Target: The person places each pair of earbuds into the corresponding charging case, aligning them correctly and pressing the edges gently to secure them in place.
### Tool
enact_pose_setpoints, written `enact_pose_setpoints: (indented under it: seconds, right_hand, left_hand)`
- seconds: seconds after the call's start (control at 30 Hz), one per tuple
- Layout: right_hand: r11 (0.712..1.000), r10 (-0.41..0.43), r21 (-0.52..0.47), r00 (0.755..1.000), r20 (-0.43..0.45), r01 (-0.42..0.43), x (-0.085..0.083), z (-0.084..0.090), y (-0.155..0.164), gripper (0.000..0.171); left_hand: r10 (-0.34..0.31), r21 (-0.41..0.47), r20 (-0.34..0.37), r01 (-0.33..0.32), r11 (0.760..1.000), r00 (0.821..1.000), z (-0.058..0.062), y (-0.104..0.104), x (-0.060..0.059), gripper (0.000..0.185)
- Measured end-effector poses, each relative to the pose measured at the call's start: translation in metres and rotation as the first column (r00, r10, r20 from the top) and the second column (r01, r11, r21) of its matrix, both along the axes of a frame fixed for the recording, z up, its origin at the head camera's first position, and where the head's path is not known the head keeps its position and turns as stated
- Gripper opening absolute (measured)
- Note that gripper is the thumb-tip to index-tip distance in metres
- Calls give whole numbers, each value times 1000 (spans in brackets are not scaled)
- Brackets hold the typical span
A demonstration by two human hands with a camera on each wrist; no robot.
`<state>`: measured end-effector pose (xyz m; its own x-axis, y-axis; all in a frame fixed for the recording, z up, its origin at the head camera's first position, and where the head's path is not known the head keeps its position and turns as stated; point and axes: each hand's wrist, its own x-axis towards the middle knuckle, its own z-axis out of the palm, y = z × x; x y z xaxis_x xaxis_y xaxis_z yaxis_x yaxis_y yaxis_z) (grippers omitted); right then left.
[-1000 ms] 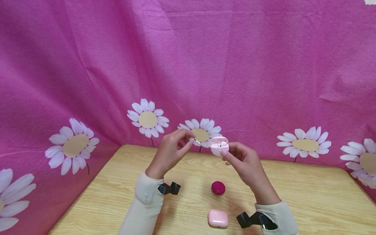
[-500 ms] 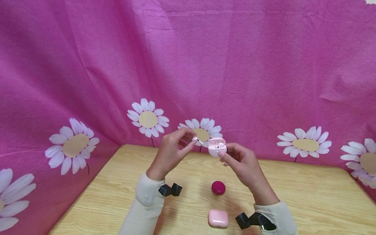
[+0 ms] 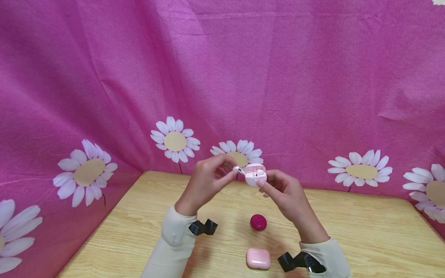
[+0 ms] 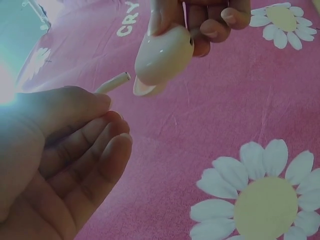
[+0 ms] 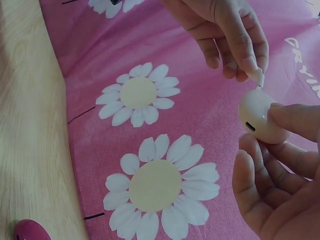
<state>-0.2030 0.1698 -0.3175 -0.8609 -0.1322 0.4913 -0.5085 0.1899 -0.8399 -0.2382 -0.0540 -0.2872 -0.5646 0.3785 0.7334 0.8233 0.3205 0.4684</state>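
Between thumb and fingertips my left hand (image 3: 208,177) pinches a white earbud (image 3: 240,170), its stem pointing at the case. My right hand (image 3: 286,193) grips a rounded pale pink earbud case (image 3: 255,180) by its side, above the table, with the lid raised. Another white earbud (image 3: 259,173) sits inside the case. In the left wrist view the earbud's stem (image 4: 116,82) stops just short of the case (image 4: 165,55). The right wrist view shows the case's charging port (image 5: 250,127), while the case's inside is hidden there.
A dark magenta round case (image 3: 258,222) lies on the wooden table (image 3: 365,231) below the hands. Nearer the front edge lies a shut pink rectangular earbud case (image 3: 258,258). A pink cloth (image 3: 295,96) with daisies hangs behind and at the sides.
My left hand has moved right with the earbud, and my right hand has shifted the case slightly left, so earbud and case are closer. The case is tipped more, showing more of its inside.
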Motion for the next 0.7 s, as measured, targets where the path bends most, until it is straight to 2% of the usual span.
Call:
enact_pose_setpoints:
  seconds: [0.3, 0.7]
  right_hand:
    - [1000, 1, 15, 1000, -1, -1, 0, 0, -2, 17]
    - [1000, 10, 21, 1000, 0, -10, 0, -2, -3, 17]
  left_hand:
    - [-18, -24, -20, 18, 1000, 1000, -1, 6, 2, 13]
    - [-12, -21, -34, 11, 1000, 999, -3, 9, 2, 13]
